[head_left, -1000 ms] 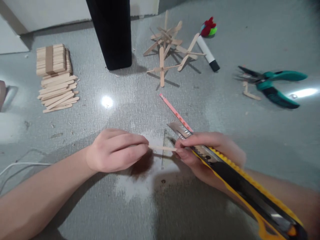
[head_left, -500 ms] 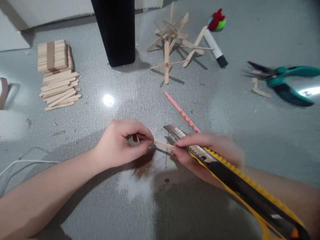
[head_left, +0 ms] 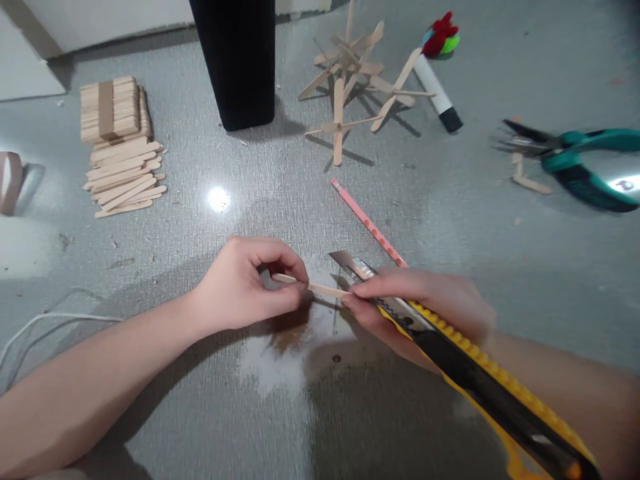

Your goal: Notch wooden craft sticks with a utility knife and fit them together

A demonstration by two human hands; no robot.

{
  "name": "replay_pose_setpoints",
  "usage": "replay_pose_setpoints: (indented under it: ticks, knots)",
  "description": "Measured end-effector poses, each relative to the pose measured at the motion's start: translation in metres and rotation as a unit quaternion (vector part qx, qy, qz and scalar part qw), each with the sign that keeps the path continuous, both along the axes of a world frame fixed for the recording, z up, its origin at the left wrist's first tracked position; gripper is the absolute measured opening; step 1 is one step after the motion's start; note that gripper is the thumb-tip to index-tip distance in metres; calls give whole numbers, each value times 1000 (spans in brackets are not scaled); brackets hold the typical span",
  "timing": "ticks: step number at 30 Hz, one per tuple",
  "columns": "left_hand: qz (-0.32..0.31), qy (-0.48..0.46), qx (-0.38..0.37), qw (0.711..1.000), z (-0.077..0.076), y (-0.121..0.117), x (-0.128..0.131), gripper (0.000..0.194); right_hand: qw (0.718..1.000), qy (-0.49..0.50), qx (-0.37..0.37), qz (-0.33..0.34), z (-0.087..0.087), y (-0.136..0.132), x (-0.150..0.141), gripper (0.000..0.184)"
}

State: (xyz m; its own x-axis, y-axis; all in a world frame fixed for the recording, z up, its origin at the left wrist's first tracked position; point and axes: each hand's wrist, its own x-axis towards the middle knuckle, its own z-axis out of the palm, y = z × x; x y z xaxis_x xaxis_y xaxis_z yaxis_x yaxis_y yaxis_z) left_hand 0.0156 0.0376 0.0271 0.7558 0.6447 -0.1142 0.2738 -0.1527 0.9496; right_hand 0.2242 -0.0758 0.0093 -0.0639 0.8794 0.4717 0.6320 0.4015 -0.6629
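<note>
A thin wooden craft stick [head_left: 329, 290] spans the gap between my two hands. My left hand [head_left: 255, 283] pinches it between thumb and index finger, with one end showing inside the curled fingers. At the other end, the thumb and index fingertips of my right hand [head_left: 420, 307] press on the stick. A yellow and black utility knife [head_left: 480, 367] lies across that same hand, its blade out and pointing up and left above the stick. The pink pencil [head_left: 369, 223] lies just beyond the knife's tip.
A bundle of craft sticks [head_left: 117, 110] and several loose sticks [head_left: 127, 180] lie at left. A black box-like object [head_left: 240, 67] stands at the back, beside crossed-stick assemblies [head_left: 339, 123]. A white marker [head_left: 437, 93] and green-handled pliers [head_left: 570, 157] are at right; a white cable [head_left: 65, 316] at left.
The stick's end has come into view inside my left hand's curled fingers. The whole scene has shifted slightly right in view, and both hands stay on the stick.
</note>
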Motion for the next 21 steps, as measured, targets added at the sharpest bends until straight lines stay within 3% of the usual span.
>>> replay_pose_setpoints:
  ticks: [5, 9, 15, 21]
  knots:
    - [0, 6, -11, 1000, -1, 1, -1, 8, 1000, 1, 16, -11, -2, -1, -1, 20]
    - [-27, 14, 21, 999, -1, 2, -2, 9, 999, -15, 20, -23, -4, -1, 0, 17]
    - [-109, 18, 113, 987, 0, 1, -3, 13, 993, 7, -31, -111, -4, 3, -1, 13]
    - [-123, 23, 120, 985, -3, 1, -2, 20, 989, 28, -65, -130, -4, 6, 1, 13]
